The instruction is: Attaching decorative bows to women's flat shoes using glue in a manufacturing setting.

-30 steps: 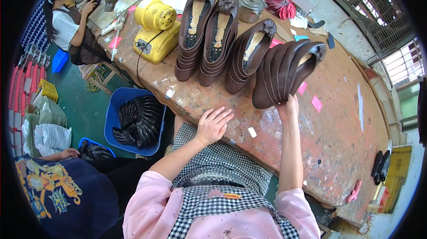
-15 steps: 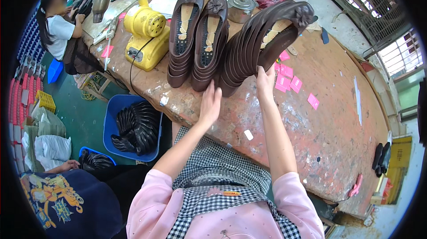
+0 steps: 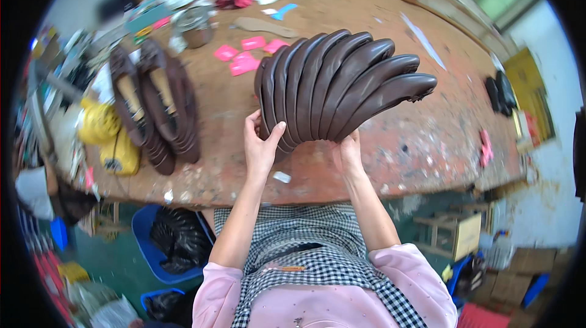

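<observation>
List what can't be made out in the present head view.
Head view:
- Right hand: fingertips hidden by the curved stack of glossy dark-brown shoes.
- Those shoes' insoles: hidden by their overlapping uppers.
- Squat yellow machine: fine details lost to blur.
- Blue plastic tub: floor hidden by black stacked items.

Head view, one wide fisheye; set on the wearer's head, above the near side of the worktable (image 3: pixel 421 145); faces steeply down and forward across it; close to its front edge.

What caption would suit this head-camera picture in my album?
Left hand and right hand hold a fanned row of nested brown shoes at a scuffed worktable.
</observation>
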Motion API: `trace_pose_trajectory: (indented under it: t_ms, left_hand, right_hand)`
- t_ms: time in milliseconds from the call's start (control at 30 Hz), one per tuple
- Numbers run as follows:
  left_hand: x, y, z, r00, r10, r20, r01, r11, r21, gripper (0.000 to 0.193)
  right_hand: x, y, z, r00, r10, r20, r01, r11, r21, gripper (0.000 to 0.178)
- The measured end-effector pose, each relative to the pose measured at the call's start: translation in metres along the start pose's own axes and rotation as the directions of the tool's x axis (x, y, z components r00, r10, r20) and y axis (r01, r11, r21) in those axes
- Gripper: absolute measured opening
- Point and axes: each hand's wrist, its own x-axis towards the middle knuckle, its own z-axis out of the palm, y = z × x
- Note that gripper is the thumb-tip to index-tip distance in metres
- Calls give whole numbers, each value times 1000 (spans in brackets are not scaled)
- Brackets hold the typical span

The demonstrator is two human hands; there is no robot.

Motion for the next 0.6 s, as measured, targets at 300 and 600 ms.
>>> trace_pose_trajectory:
  t_ms: [300,600]
  left_hand:
    - [-74,3,128,893,192,408,-380,807,452,77]
    - [-76,1,70,833,187,521,-458,761,459,64]
  right_hand:
    - [-25,-87,-148,992,62,-108,-56,997,55,32]
    - [-56,-113,-162,897,391,-207,-440,837,-326,39]
